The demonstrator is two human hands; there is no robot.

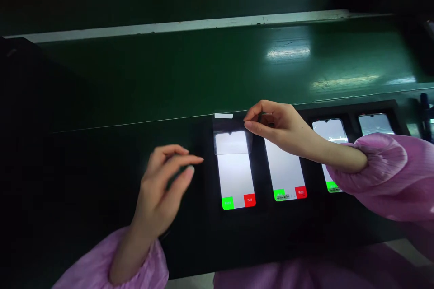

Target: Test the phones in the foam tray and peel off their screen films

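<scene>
My right hand [276, 122] pinches the right edge of a thin clear film sheet [233, 146] between thumb and forefinger. A white strip runs along the film's upper edge. The film overlaps the upper part of the leftmost phone [233, 174], whose lit white screen has a green box and a red "Fail" box at its bottom corners; I cannot tell whether it touches the screen. To the left of this phone hovers my left hand [162, 187], fingers bent and apart, holding nothing. Beneath my right hand and wrist, a second lit phone [286, 174] is partly covered.
Farther right lie two more lit phones [330, 131] [375, 123], partly hidden by my pink right sleeve [389, 176]. Black matting [101, 198] lies under the phones. Behind it runs a shiny green surface [169, 76] with a pale rail [152, 29]. A dark upright object [425, 113] stands at the right edge.
</scene>
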